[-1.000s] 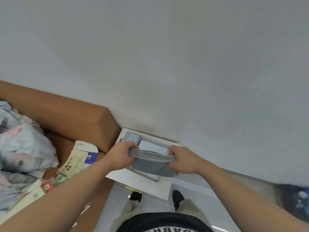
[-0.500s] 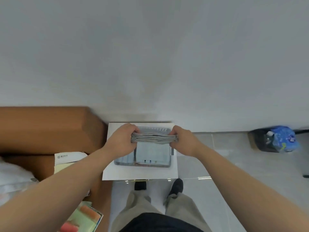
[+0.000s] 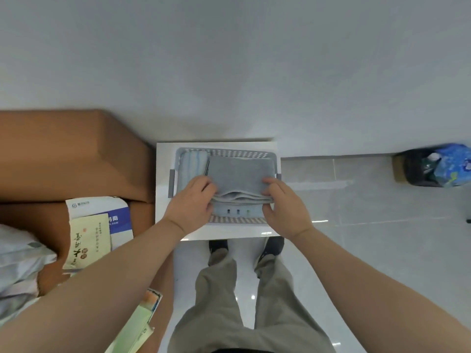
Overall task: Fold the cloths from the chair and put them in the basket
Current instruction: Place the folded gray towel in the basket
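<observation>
A second ago I held the folded grey cloth (image 3: 239, 174) edge-on above the basket (image 3: 226, 152). Now it has tipped flat and gone down inside, its far end reaching toward the basket's 12 o'clock wall. My left hand (image 3: 190, 197) and right hand (image 3: 284, 200) are apart, each still pinching a near corner of the stack, so the layered edge at 6 o'clock sits slightly raised between them.

The cloth fills the middle and the 3 o'clock side of the basket. At 10 o'clock, just beside it, lies a folded blue-striped cloth (image 3: 193, 161). The basket stands on a white surface (image 3: 163, 174), with a cardboard box (image 3: 71, 154) at its 9 o'clock and a dark bag (image 3: 438, 166) well apart at 3 o'clock.

I judge this cloth all but placed: what remains is to let the near edge settle, slip my fingers out without dragging the folds open, and go back for another. I cannot see the chair from here, so I cannot tell how many cloths are left.
</observation>
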